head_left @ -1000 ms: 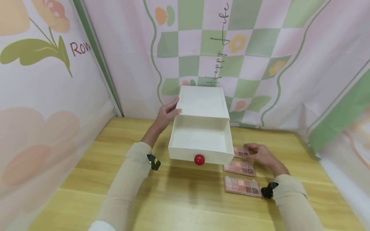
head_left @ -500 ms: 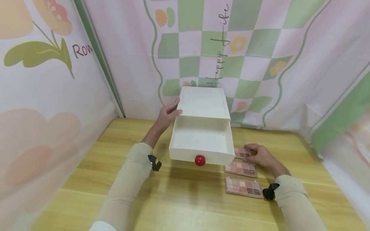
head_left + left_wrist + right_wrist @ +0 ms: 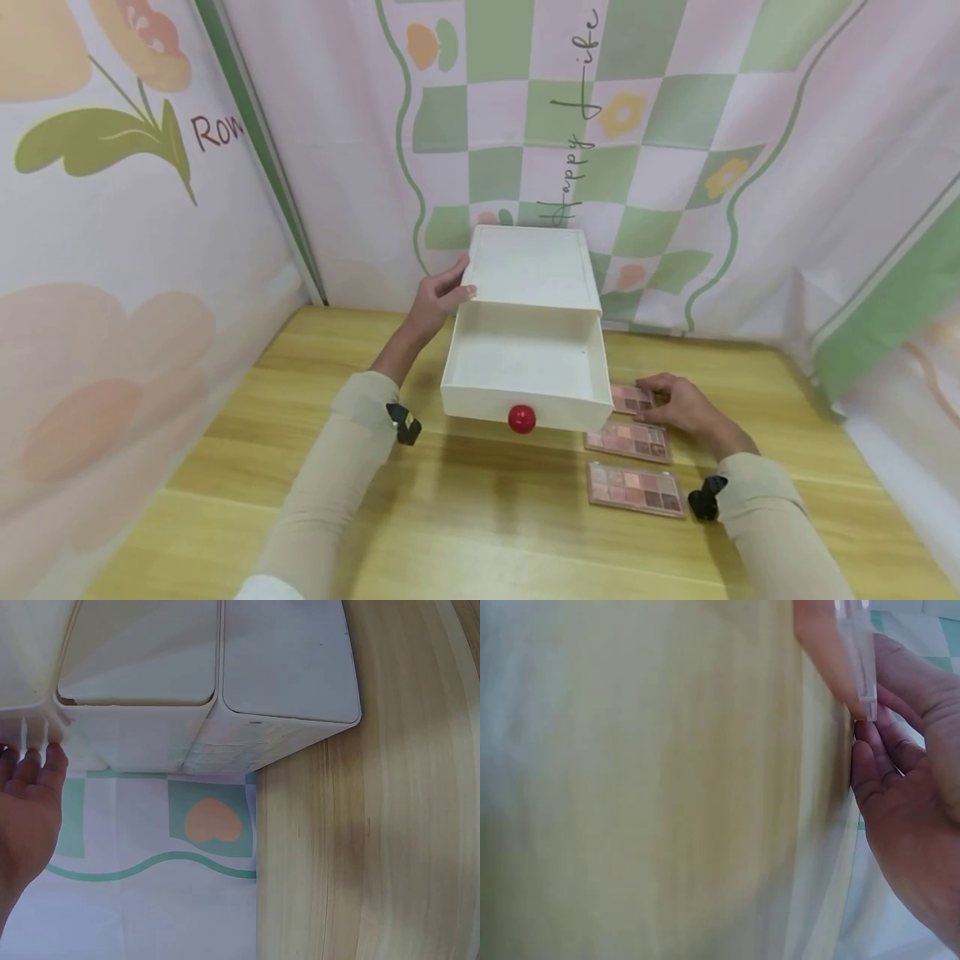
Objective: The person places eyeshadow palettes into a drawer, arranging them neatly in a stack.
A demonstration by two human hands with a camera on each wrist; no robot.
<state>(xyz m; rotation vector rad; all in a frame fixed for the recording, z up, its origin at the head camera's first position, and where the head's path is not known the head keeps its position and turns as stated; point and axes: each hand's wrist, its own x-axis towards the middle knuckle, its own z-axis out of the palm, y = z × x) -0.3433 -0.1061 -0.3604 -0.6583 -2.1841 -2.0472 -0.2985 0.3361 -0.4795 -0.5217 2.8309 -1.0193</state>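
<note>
A white drawer box (image 3: 528,267) stands at the back of the wooden table (image 3: 480,517), its drawer (image 3: 525,375) pulled out with a red knob (image 3: 522,418) on the front. My left hand (image 3: 456,285) holds the box's left top edge, thumb on top; in the left wrist view its fingertips (image 3: 45,757) lie against the box (image 3: 225,690). Three eyeshadow palettes lie right of the drawer. My right hand (image 3: 662,392) pinches the edge of the farthest palette (image 3: 628,398). The right wrist view shows those fingers (image 3: 874,731) at the palette's (image 3: 832,645) clear corner.
Two more palettes, a middle one (image 3: 626,439) and a near one (image 3: 635,489), lie in a row toward me. Patterned cloth walls (image 3: 675,167) close in the back and both sides. The drawer looks empty inside.
</note>
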